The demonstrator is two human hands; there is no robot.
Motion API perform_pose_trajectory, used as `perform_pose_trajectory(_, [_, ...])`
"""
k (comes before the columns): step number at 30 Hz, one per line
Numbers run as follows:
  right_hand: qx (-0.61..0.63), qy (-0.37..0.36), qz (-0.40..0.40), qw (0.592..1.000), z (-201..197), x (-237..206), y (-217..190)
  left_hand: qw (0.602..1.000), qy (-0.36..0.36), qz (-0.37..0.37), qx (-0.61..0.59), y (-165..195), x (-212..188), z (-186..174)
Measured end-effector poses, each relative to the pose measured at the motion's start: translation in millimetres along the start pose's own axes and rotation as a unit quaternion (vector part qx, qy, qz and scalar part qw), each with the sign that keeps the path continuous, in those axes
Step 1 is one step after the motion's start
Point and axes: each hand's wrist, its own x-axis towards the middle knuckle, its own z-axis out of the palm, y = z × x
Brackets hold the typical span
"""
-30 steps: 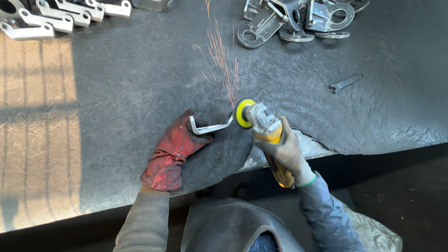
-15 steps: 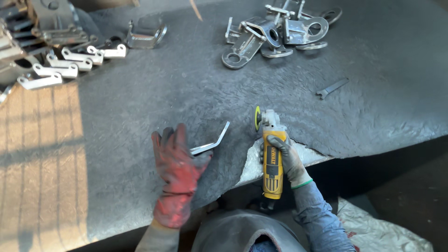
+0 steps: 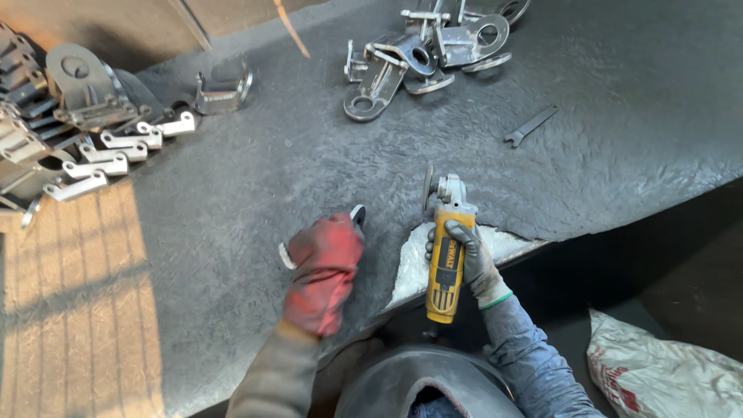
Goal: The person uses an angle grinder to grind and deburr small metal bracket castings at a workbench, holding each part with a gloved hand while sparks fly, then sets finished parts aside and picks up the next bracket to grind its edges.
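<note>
My left hand, in a red glove, is closed over a bent metal bracket lying on the dark grey mat; only the bracket's two ends stick out. My right hand, in a grey glove, grips the yellow body of an angle grinder. The grinder lies along the mat with its disc pointing away from me, a little to the right of the bracket. No sparks show.
A pile of finished metal brackets lies at the back centre. More brackets are stacked at the left. A flat wrench lies at the right. A single bracket sits at the back left. A white sack lies on the floor.
Grinding has stopped: the grinder pulled back from the bracket and turned to point away. My left hand opened beside the bracket, then closed over it.
</note>
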Motion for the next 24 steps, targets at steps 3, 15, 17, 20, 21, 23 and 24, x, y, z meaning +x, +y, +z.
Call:
perform_pose_trajectory(3, [-0.017, 0.004, 0.001, 1.000, -3, -2, 1, 0.993, -0.023, -0.028, -0.111, -8, -16, -11])
perform_pose_trajectory(15, [-0.323, -0.045, 0.032, 0.945, 60, -29, -67, 0.914, -0.060, -0.025, -0.400, -20, -21, -19])
perform_pose_trajectory(17, [-0.408, -0.082, 0.037, 0.909, 85, -30, -90, 0.905, -0.098, -0.033, -0.412, -25, -22, -13])
perform_pose_trajectory(20, [-0.567, -0.116, 0.033, 0.815, 121, -30, -115, 0.830, -0.089, 0.035, -0.549, -31, -32, -6])
perform_pose_trajectory(21, [-0.595, -0.113, 0.062, 0.793, 130, -30, -120, 0.746, -0.056, 0.092, -0.658, -31, -38, -5])
perform_pose_trajectory(23, [-0.648, -0.107, 0.120, 0.744, 144, -28, -127, 0.678, -0.045, 0.108, -0.726, -30, -43, -4])
perform_pose_trajectory(24, [-0.660, -0.109, 0.114, 0.734, 148, -27, -129, 0.641, -0.038, 0.115, -0.758, -28, -44, -4])
